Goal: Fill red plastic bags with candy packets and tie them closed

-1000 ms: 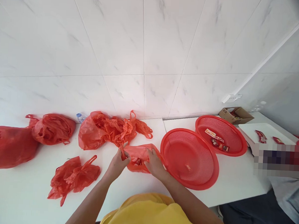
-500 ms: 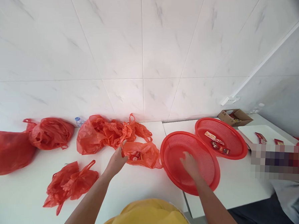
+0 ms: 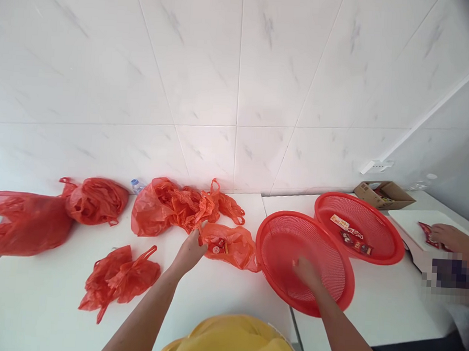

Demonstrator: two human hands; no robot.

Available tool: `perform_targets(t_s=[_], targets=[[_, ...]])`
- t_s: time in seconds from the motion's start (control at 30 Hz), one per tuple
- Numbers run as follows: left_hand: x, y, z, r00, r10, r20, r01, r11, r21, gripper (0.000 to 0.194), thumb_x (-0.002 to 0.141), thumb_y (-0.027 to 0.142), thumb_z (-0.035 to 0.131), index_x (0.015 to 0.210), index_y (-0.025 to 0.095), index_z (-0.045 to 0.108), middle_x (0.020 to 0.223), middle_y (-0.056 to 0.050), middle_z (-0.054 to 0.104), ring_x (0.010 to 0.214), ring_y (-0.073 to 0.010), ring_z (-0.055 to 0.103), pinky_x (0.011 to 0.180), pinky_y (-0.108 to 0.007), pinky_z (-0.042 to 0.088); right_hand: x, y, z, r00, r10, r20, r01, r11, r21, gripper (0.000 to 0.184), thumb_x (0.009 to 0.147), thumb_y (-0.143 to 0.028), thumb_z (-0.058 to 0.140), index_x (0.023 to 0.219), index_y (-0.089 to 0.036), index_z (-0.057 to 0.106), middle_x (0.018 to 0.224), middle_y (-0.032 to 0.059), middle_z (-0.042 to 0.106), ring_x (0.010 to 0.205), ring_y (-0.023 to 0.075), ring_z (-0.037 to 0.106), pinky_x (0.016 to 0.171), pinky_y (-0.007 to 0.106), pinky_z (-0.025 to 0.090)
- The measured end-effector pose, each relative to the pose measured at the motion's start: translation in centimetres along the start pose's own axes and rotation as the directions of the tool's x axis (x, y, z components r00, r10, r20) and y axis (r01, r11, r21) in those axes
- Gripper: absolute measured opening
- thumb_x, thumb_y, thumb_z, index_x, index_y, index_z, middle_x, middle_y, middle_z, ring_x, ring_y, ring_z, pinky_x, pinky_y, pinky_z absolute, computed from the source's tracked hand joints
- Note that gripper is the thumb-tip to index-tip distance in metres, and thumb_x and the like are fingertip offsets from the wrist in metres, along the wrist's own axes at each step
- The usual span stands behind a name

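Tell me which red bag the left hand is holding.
The left hand grips the open bag just left of the nearer basket; small packets show inside it.

Right fingers (image 3: 297, 264) blurred, co-worker (image 3: 459, 245) cut off

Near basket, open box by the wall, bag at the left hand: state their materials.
Near basket: probably glossy plastic, with molded-looking mesh sides.
Open box: likely matte cardboard, brown with folded flaps.
Bag at the left hand: seemingly thin plastic film, crinkled and translucent.
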State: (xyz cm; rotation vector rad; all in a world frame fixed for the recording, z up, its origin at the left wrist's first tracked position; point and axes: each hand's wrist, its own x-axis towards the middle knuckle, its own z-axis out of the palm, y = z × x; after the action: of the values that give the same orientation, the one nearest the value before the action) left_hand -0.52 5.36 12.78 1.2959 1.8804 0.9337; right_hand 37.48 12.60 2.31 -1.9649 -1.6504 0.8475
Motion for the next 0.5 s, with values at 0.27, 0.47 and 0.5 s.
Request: perform_targets(t_s=[0.27, 0.47, 0.5], targets=[[0.1, -0.6, 0.2, 1.000, -0.017, 0.021, 0.018, 1.000, -0.018, 0.068, 0.072, 0.018, 0.055, 0.140, 0.019, 0.048, 0.119, -0.010, 0.064, 0.101, -0.0232, 0.060, 0.083, -0.033, 0.047, -2.3, -10.4, 0.7, 0.977, -0.187, 0.102, 0.146, 0.936, 0.321, 0.018, 0.076, -0.036, 0.056, 0.074, -0.025, 0.042, 0.074, -0.0015, 0.052, 0.068, 0.0161, 0.048, 0.061, 0.029, 0.039], [-0.3, -0.4, 0.0, 0.997, -0.066, 0.040, 0.066, 0.998, 0.001, 0.071, 0.074, 0.023, 0.056, 0.144, 0.021, 0.042, 0.112, -0.008, 0.065, 0.094, -0.0217, 0.061, 0.081, -0.034, 0.046, -5.0, -14.8, 2.6, 0.921, -0.321, 0.219, 0.153, 0.819, 0.553, 0.013, 0.077, -0.033, 0.058, 0.080, -0.023, 0.049, 0.079, -0.0008, 0.055, 0.071, 0.0147, 0.051, 0.066, 0.028, 0.043], [-0.4, -0.4, 0.0, 0.997, -0.073, 0.036, 0.073, 0.997, 0.004, 0.071, 0.074, 0.023, 0.057, 0.144, 0.021, 0.043, 0.110, -0.008, 0.065, 0.093, -0.0215, 0.061, 0.081, -0.034, 0.046, -5.3, -15.1, 2.9, 0.914, -0.331, 0.234, 0.149, 0.810, 0.567, 0.014, 0.077, -0.033, 0.059, 0.081, -0.023, 0.051, 0.079, -0.0009, 0.056, 0.071, 0.0145, 0.051, 0.067, 0.028, 0.043]])
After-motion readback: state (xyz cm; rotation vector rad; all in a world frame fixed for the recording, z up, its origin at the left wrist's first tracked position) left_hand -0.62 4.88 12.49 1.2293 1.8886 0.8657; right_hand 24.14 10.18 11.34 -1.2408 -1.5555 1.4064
